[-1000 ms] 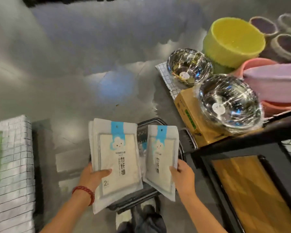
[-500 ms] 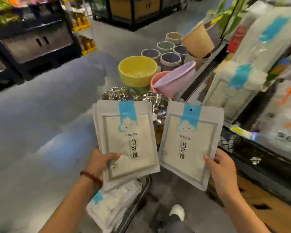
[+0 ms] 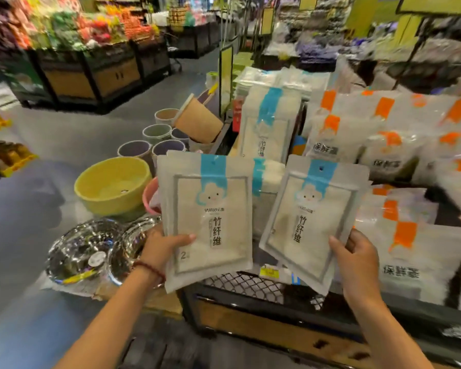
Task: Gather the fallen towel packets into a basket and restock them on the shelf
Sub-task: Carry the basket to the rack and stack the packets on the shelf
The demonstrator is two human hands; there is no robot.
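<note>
Visibly, left hand (image 3: 159,246) grips left packet (image 3: 210,209), right hand (image 3: 357,255) grips right packet (image 3: 312,217), both printed 竹纤维.

The mesh-fronted shelf (image 3: 246,284) carries upright blue-banded towel packets (image 3: 268,129), with orange-marked packets (image 3: 410,251) just beside them

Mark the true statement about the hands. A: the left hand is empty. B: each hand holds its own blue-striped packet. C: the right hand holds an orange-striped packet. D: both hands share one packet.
B: the left hand grips one blue-striped packet near its lower left corner, and the right hand grips a second packet at its lower right edge.
</note>
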